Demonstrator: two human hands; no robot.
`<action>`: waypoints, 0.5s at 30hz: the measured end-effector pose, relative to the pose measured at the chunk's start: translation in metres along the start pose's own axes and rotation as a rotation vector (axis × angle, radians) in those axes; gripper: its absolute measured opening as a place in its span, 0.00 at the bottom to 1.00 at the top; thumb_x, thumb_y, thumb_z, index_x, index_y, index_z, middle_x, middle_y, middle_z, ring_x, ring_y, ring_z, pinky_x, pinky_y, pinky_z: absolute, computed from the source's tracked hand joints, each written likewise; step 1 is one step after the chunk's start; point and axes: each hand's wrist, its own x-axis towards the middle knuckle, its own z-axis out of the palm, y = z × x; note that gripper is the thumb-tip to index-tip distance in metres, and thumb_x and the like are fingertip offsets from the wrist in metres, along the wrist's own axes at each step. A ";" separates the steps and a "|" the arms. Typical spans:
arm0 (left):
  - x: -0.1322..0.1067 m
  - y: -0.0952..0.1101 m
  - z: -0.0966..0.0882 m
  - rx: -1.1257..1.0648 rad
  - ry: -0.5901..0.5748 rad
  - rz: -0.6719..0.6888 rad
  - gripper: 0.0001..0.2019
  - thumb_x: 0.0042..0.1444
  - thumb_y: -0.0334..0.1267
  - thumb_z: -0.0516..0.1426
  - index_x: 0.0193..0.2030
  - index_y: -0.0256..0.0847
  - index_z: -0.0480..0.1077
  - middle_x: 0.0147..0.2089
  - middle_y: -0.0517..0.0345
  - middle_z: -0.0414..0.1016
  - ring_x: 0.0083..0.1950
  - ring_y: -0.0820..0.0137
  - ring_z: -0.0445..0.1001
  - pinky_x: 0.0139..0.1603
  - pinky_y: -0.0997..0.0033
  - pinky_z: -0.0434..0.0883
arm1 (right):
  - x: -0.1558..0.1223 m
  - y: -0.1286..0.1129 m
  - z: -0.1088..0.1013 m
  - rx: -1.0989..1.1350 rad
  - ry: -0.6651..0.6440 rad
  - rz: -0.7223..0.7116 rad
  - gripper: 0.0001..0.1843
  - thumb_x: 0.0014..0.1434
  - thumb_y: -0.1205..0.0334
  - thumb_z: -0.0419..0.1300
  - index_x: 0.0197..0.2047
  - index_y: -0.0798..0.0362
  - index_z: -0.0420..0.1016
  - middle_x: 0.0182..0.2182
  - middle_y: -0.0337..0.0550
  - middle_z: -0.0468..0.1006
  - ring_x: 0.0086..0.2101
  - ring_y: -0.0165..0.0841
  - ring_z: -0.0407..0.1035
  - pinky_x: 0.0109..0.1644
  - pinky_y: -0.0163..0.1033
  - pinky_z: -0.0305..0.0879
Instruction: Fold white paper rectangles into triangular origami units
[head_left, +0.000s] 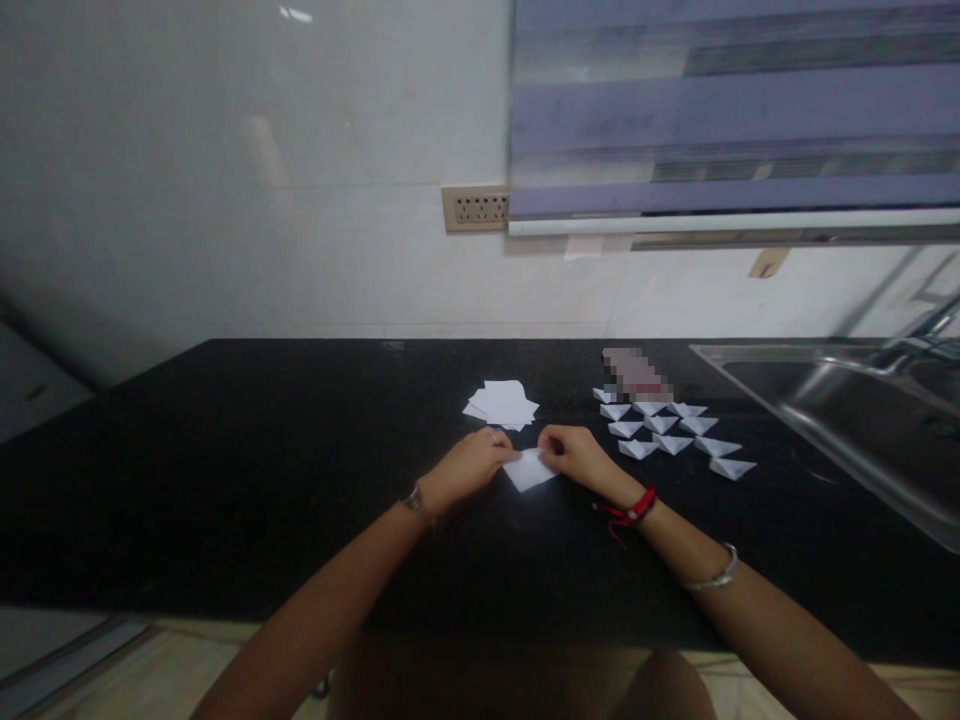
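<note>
A small white sheet of paper (531, 472) lies on the black countertop in front of me, its lower corner pointing toward me. My left hand (472, 460) pinches its upper left edge between thumb and fingers. At the upper right edge my right hand (576, 455) is closed on the same paper, fingers curled. Just beyond my hands rests a loose pile of white paper sheets (506, 402). Several folded white paper pieces (661, 425) are laid out in rough rows to the right of my right hand.
The black countertop (262, 480) runs along a white wall. A blurred-out flat object (637, 373) lies behind the folded pieces. On the right is a steel sink (795, 400) with a faucet (919, 335). A socket strip (476, 209) and a blind (720, 110) are on the wall.
</note>
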 end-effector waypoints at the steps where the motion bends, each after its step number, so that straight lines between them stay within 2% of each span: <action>1: 0.000 0.000 0.000 0.009 0.006 0.007 0.13 0.58 0.34 0.46 0.43 0.45 0.69 0.41 0.56 0.68 0.42 0.71 0.64 0.42 0.72 0.62 | -0.001 -0.002 -0.001 -0.022 0.009 -0.032 0.06 0.47 0.72 0.53 0.28 0.59 0.70 0.22 0.39 0.70 0.24 0.27 0.63 0.28 0.30 0.56; 8: -0.001 0.003 -0.004 0.051 -0.004 0.020 0.12 0.58 0.34 0.46 0.43 0.45 0.68 0.42 0.56 0.67 0.42 0.70 0.63 0.42 0.71 0.61 | -0.005 -0.012 -0.005 -0.093 -0.021 -0.239 0.11 0.49 0.74 0.51 0.33 0.59 0.74 0.36 0.48 0.72 0.37 0.30 0.66 0.42 0.33 0.60; 15: -0.002 0.005 -0.006 0.064 -0.021 0.009 0.13 0.58 0.34 0.45 0.45 0.46 0.68 0.42 0.55 0.66 0.42 0.70 0.62 0.42 0.71 0.61 | -0.004 -0.004 -0.008 -0.173 -0.199 -0.397 0.11 0.53 0.73 0.51 0.35 0.60 0.74 0.35 0.48 0.74 0.37 0.31 0.67 0.43 0.34 0.61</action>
